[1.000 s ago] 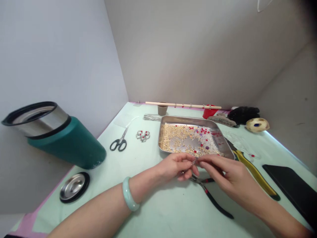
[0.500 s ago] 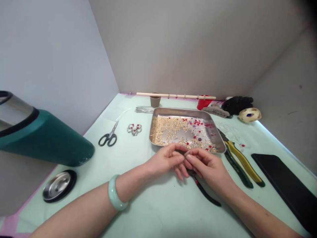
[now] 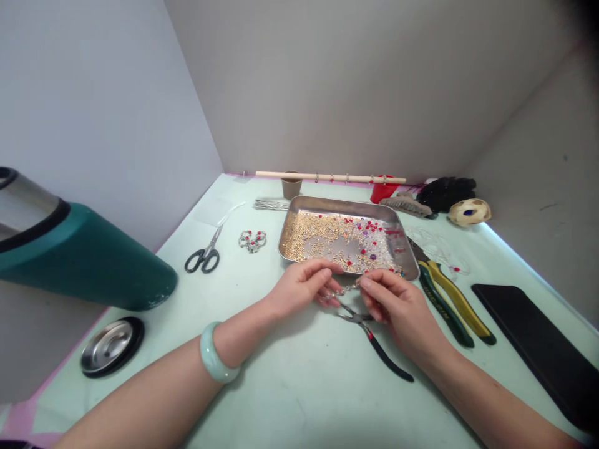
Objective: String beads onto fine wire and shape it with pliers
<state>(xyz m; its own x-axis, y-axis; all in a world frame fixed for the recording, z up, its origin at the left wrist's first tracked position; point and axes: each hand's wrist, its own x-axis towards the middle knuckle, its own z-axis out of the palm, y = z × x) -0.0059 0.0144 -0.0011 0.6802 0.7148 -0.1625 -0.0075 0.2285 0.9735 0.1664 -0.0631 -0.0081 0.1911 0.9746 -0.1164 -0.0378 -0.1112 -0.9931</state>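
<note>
A short strand of small clear and metallic beads [image 3: 344, 291] stretches between my hands just in front of the tray. My right hand [image 3: 397, 302] pinches one end between thumb and forefinger. My left hand [image 3: 302, 287], its fingers curled, holds the other end, which is partly hidden by the fingers. Below the strand, black-handled pliers [image 3: 386, 360] lie on the table with jaws apart, partly covered by my right fingers. The metal tray [image 3: 282, 248] holds gold, clear, red and purple beads.
Scissors [image 3: 203, 260] and a red-beaded wire piece [image 3: 253, 241] lie left of the tray; a green bottle [image 3: 112, 255] and round lid [image 3: 111, 347] are farther left. Green-yellow pliers [image 3: 452, 302] and a black slab [image 3: 533, 343] lie right. Behind are a brown cup [image 3: 291, 187] and wooden stick [image 3: 274, 175].
My hands, close together before, have drawn apart, exposing the bead strand between them. More of the black-handled pliers shows below. The view has shifted slightly.
</note>
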